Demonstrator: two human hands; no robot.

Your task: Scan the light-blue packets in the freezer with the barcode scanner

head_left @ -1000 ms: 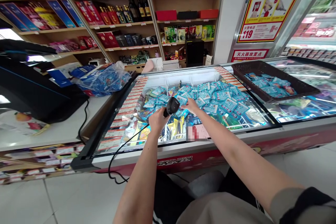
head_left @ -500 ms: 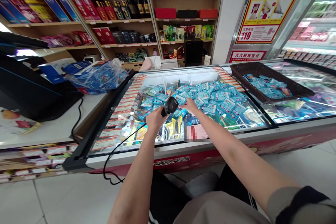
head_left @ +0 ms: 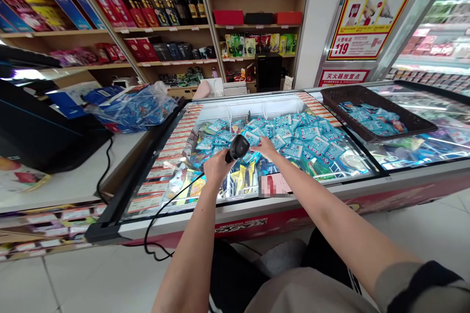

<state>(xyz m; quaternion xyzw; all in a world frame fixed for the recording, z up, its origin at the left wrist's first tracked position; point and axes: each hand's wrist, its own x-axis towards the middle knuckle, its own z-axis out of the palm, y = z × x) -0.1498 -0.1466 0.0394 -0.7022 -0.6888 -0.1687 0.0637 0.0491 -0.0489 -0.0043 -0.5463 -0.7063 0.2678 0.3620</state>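
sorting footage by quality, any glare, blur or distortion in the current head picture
All in the head view: bright streaks on the freezer glass at right; wooden shelving slanting at left, likely lens distortion; pixelation over part of the pink rectangle; barcode scanner outlined clearly, fine print on blue packets unreadable.

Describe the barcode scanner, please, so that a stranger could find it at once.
Find the glass-topped chest freezer, then the light-blue packets spread on it. Before them, the left hand grips the black barcode scanner. Its dark, rounded shape and trailing cable set it apart from the flat packets.
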